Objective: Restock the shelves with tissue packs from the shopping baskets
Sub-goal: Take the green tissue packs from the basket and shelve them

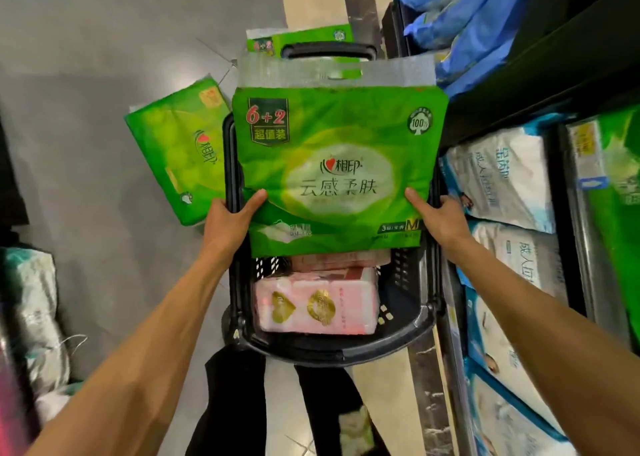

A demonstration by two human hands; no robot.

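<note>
Green tissue pack fills the middle of the frame, held upright over the far half of the black shopping basket. Its lower edge is just above the pink pack lying inside. We see the left hand clamped on the pack's lower left edge and the right hand on its lower right edge. Each thumb is pressed on the printed front, and the other fingers are hidden behind.

The pack's upper right corner comes close to the dark shelf edge that slants across the upper right. The basket's right rim runs just beside the shelf front in the lower right, which is packed with white-and-blue packs. Blue packs crowd the top right.

To the left we find more room. There is bare grey floor, with a second green pack lying flat on it, just beside the basket's left rim. A third green pack shows beyond the basket handle at top centre. Pale sacks sit at the left edge, and dark trouser legs stand at the bottom, near the basket's closest rim.
</note>
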